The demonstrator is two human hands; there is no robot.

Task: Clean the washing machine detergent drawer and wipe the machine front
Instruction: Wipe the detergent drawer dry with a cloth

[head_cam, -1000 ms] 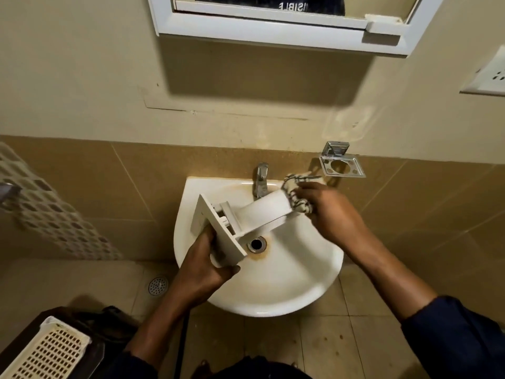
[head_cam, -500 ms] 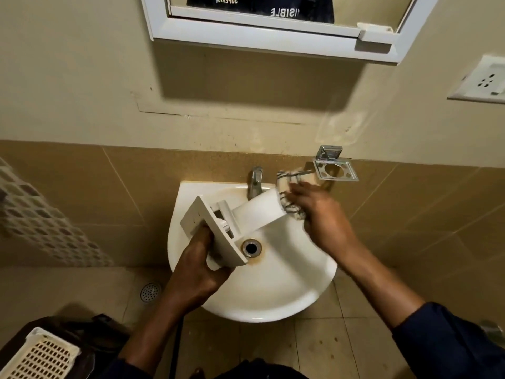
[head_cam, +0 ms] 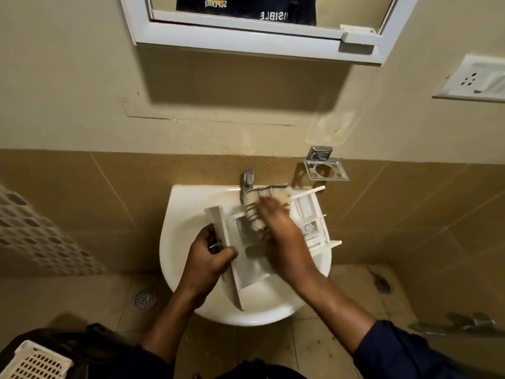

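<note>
While the left hand (head_cam: 210,261) grips the front panel of the white detergent drawer (head_cam: 250,269), fingers curled round its edge, the drawer lies across the sink (head_cam: 175,214) with its open compartments facing up. The right hand (head_cam: 284,242) presses a striped cloth (head_cam: 254,214) into the compartment under its fingertips; blur hides whether the fingers curl round it. Beyond that hand stands the tap (head_cam: 247,181). The divided compartments to its right hold a small round insert.
</note>
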